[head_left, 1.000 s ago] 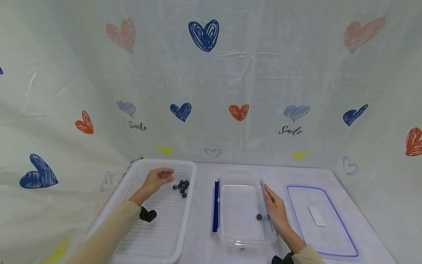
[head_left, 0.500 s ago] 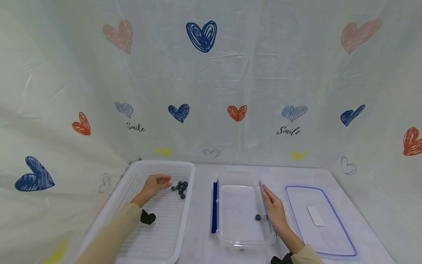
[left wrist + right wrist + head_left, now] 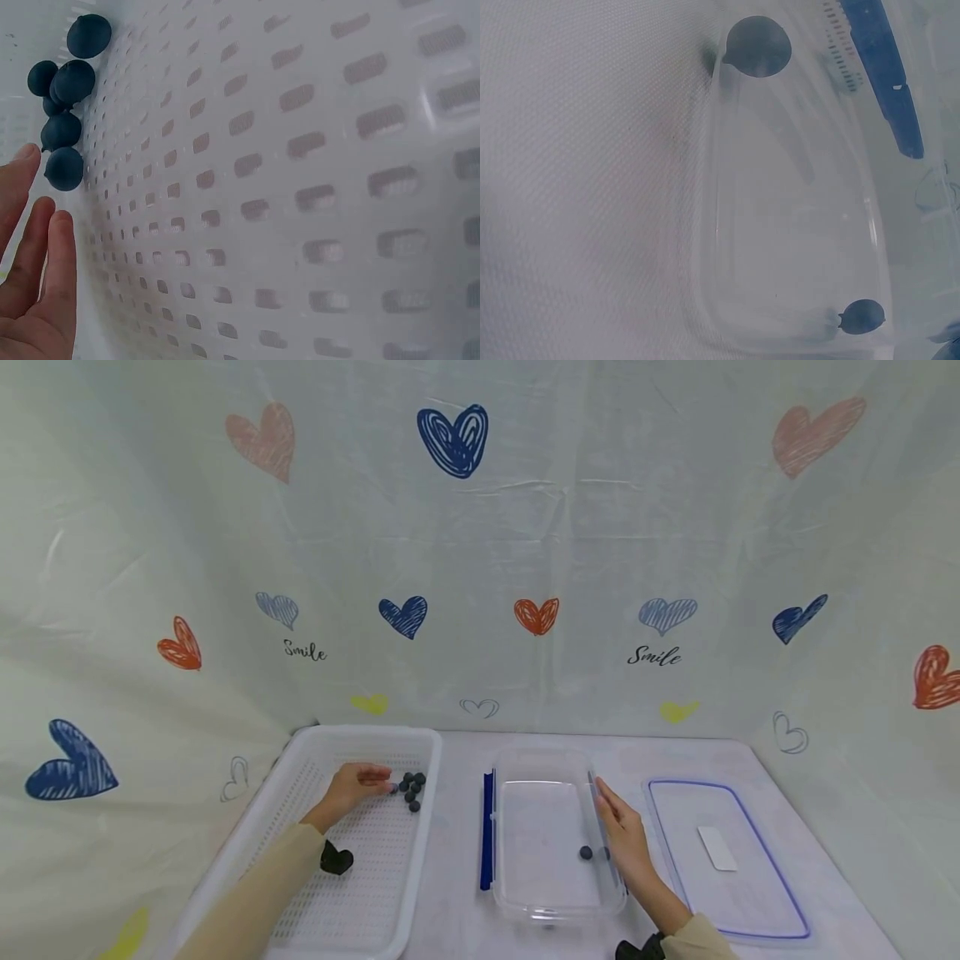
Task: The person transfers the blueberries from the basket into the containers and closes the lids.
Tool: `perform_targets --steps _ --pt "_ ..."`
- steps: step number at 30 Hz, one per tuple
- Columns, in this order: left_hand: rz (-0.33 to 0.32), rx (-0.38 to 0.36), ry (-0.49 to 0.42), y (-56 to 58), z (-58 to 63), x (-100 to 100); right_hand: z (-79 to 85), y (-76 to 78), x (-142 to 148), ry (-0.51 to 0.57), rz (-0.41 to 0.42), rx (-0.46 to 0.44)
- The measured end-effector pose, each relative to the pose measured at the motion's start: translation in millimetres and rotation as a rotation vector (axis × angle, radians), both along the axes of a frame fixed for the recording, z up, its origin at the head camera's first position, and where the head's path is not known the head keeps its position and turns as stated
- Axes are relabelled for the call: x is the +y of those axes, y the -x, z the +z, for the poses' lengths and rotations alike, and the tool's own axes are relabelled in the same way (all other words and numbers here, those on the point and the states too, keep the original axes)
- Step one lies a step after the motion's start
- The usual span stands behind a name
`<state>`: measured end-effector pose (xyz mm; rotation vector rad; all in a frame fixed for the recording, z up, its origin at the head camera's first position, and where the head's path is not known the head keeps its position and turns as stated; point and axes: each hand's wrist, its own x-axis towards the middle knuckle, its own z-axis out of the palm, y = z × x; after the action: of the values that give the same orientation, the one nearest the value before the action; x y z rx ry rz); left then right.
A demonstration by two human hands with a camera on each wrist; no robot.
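Note:
Several dark blue, blueberry-like balls (image 3: 74,82) lie clustered near the right wall of the white perforated basket (image 3: 352,893). Reaching over that basket, my left hand (image 3: 356,789) has thumb and fingers (image 3: 61,255) spread apart beside the nearest ball (image 3: 64,169); contact is hard to tell. My right hand (image 3: 628,835) lies along the right side of a clear plastic container (image 3: 547,893), its fingers mostly straight. Inside the container are one ball (image 3: 586,852) and another (image 3: 759,46), partly hidden in the head view by the container wall.
A blue clip flap (image 3: 487,831) hangs from the container's left side. To the right lies a clear lid (image 3: 750,893) with a blue rim and a white label (image 3: 717,848). A curtain with printed hearts (image 3: 480,527) stands behind the table.
My left hand has moved slightly down and right, closer to the nearest ball. My right hand stays at the container's side. The head view has shifted a little.

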<state>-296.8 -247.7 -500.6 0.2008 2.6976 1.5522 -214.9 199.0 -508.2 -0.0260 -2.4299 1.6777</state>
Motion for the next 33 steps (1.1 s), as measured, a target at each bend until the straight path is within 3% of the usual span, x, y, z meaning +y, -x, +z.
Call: perform_targets --steps 9,18,33 --pt "0.002 -0.017 -0.021 7.8 -14.5 3.5 2.1 0.0 2.2 -0.004 -0.007 0.014" --pt "0.019 0.034 0.050 6.2 -24.7 0.3 0.2 -0.3 -1.0 0.000 -0.014 0.052" --pt "-0.034 0.068 0.135 4.3 -17.1 -1.2 0.4 -2.2 -1.4 -0.003 -0.007 0.040"
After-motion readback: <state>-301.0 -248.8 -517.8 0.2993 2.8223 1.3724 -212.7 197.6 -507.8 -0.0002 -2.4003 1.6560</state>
